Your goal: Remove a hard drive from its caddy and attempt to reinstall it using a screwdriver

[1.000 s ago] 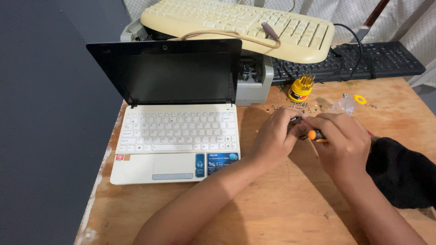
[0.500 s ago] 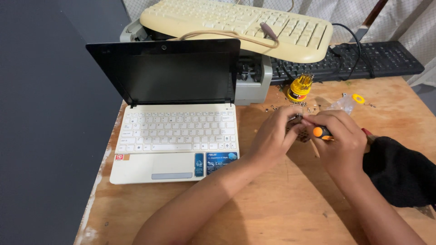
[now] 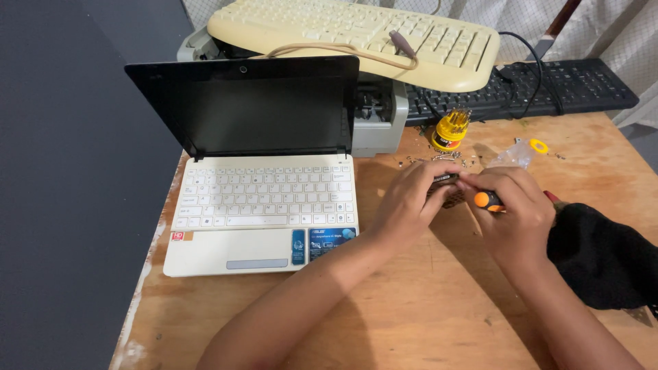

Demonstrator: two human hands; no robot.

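A small dark part [image 3: 447, 190] sits pinched between both hands [image 3: 466, 205].

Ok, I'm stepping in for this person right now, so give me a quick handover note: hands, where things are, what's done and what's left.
Left hand: holds a small dark part just above the wooden table.
Right hand: grips an orange-handled screwdriver, tip toward that part.
Nearby: white laptop open, screen dark, left of the hands; yellow bit holder and loose screws behind them; black cloth at the right.
Done: screws are already out on the table.
Left: the part is in hand with the driver on it; how far along, I cannot tell.
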